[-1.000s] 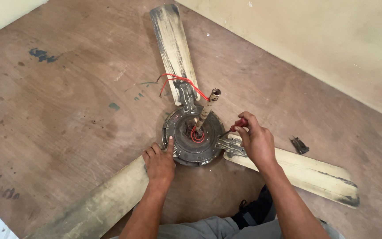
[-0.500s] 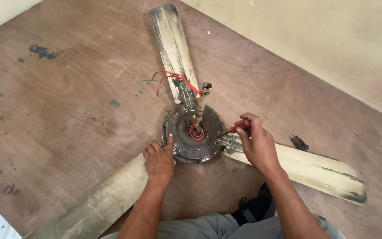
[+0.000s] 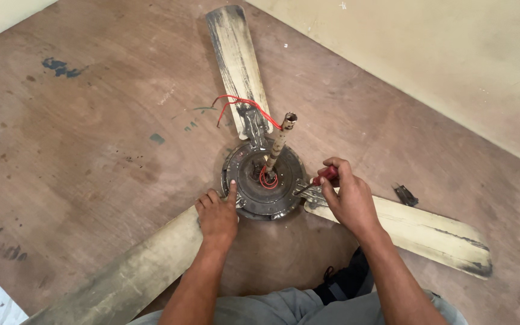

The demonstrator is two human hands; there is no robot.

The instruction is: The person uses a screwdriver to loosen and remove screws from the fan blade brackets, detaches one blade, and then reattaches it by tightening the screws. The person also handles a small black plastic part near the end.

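Left hand point(image 3: 216, 215): my fingers lie spread and flat, thumb tip touching the motor housing point(image 3: 263, 179) rim, palm on the near-left blade point(image 3: 121, 283).
Right hand point(image 3: 349, 198): my fingers are curled tight around the red-handled screwdriver point(image 3: 320, 179).
Screwdriver tip: at the right blade's bracket point(image 3: 309, 194).
Fan: lies on the floor point(image 3: 91, 138), down-rod point(image 3: 278, 141) upward.

A bare repair spot on the floor of a plain room, more makeshift workshop than home: a worn brown floor point(image 3: 91, 150) with scuffs and dark paint stains, a plain cream plastered wall point(image 3: 452, 66) (no furniture in view), and a grimy, dismantled cream three-bladed ceiling fan point(image 3: 239, 66) lying flat.
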